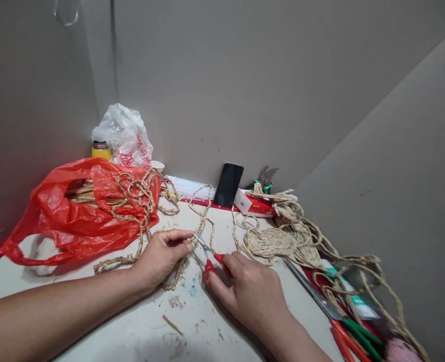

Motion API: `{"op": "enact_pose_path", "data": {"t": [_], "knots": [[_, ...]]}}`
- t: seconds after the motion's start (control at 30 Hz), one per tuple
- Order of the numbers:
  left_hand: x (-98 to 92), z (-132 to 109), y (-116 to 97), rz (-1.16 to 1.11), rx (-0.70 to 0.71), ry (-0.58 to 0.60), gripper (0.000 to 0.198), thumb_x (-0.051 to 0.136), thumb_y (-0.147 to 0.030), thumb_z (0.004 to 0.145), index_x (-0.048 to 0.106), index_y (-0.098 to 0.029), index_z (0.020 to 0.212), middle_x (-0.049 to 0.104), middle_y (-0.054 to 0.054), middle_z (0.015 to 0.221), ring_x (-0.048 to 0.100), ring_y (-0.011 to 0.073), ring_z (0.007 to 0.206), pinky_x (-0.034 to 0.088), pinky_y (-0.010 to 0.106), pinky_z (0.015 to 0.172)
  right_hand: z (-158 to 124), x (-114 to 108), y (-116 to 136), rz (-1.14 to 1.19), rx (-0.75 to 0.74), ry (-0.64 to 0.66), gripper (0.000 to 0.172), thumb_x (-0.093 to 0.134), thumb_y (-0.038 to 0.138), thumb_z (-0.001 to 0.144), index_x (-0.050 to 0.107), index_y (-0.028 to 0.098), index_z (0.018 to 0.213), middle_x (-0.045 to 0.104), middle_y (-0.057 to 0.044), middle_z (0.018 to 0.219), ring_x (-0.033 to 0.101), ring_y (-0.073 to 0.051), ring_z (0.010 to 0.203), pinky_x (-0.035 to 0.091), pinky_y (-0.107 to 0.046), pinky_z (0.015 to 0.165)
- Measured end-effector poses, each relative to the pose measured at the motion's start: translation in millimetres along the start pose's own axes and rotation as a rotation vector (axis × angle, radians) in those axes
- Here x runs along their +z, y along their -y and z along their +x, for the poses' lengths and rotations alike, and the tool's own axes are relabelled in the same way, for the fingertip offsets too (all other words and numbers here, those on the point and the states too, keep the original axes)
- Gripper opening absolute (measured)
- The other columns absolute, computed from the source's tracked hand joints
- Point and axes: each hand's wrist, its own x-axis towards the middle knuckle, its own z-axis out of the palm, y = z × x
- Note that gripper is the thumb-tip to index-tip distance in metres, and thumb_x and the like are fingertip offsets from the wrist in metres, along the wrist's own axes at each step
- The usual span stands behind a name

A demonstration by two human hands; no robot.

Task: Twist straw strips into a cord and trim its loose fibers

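My left hand [165, 254] pinches a braided straw rope [202, 221] between thumb and forefinger, over the middle of the table. In my right hand [250, 284] is a pair of small scissors [206, 248] with red handles, my fingers through the loops. The blade tips meet the rope right at my left fingertips. One stretch of the rope runs away toward the back, and another hangs below my left hand onto the tabletop. Whether the blades are parted is too small to tell.
A red plastic bag [75, 241] holding straw lies left, more braid [147, 196] across it. A phone [229, 184] leans at the back. Right are a coiled woven straw piece [269, 242], rope loops and large shears [330, 307]. Straw scraps [173, 324] litter the white table [131, 322].
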Motion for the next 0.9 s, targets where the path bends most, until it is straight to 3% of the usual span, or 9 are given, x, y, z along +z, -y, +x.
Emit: {"op": "enact_pose_path", "data": {"t": [0.63,0.9], "knots": [[0.9,-2.1,-5.7,0.058,0.053,0.006,0.033,0.075,-0.026,0.060,0.073,-0.015,0.091,0.057,-0.001,0.067,0.045,0.0074,0.058,0.034,0.021,0.057,0.9,8.7,-5.5,0.155,-0.009,0.023,0.033,0.046,0.031,0.087,0.050,0.019,0.056,0.058,0.001,0.054,0.049,-0.010,0.046,0.022,-0.026,0.051],[0.3,-1.7,-6.5,0.005,0.029,0.018,0.036,0.078,-0.029,0.059,0.071,-0.014,0.091,0.055,-0.002,0.069,0.046,0.0076,0.061,0.035,0.021,0.059,1.0,7.7,-4.3,0.137,-0.003,0.003,0.027,0.053,0.035,0.080,0.050,0.019,0.058,0.055,0.001,0.054,0.047,-0.011,0.047,0.023,-0.025,0.052]]}}
